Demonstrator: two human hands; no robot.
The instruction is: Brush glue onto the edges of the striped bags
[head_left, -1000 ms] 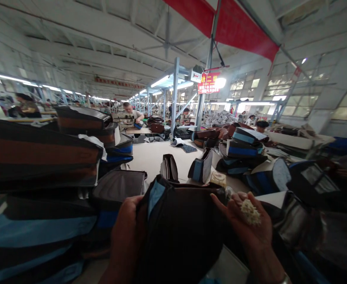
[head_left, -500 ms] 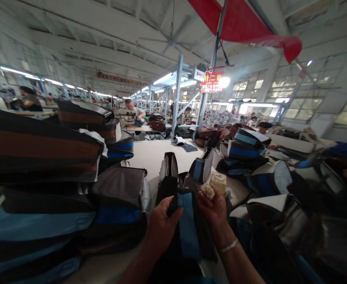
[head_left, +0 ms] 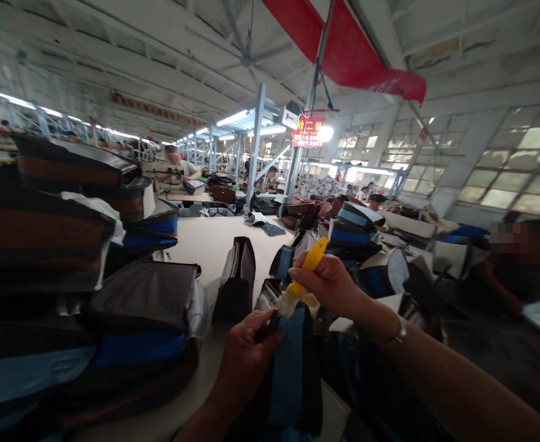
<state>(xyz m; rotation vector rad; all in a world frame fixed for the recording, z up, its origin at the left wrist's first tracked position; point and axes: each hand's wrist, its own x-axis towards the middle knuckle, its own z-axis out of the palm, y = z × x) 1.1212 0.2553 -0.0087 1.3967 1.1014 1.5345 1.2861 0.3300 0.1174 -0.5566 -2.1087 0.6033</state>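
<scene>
My left hand (head_left: 246, 356) is closed on the top edge of a dark bag with a blue stripe (head_left: 290, 374), held upright near the table's front edge. My right hand (head_left: 329, 282) grips a yellow-handled brush (head_left: 307, 267). Its pale bristles (head_left: 288, 302) touch the top of the blue stripe, just right of my left thumb. A metal bracelet sits on my right wrist.
Tall stacks of brown- and blue-striped bags (head_left: 67, 258) fill the left side. More bags (head_left: 357, 227) pile up on the right. A white table (head_left: 214, 239) runs away from me with upright bags (head_left: 235, 282) on it. A person (head_left: 518, 264) sits at the right; others work farther back.
My right hand has risen and now shows the brush's yellow handle, with its bristles down on the bag's stripe. The view has swung right, which brings the seated person into sight.
</scene>
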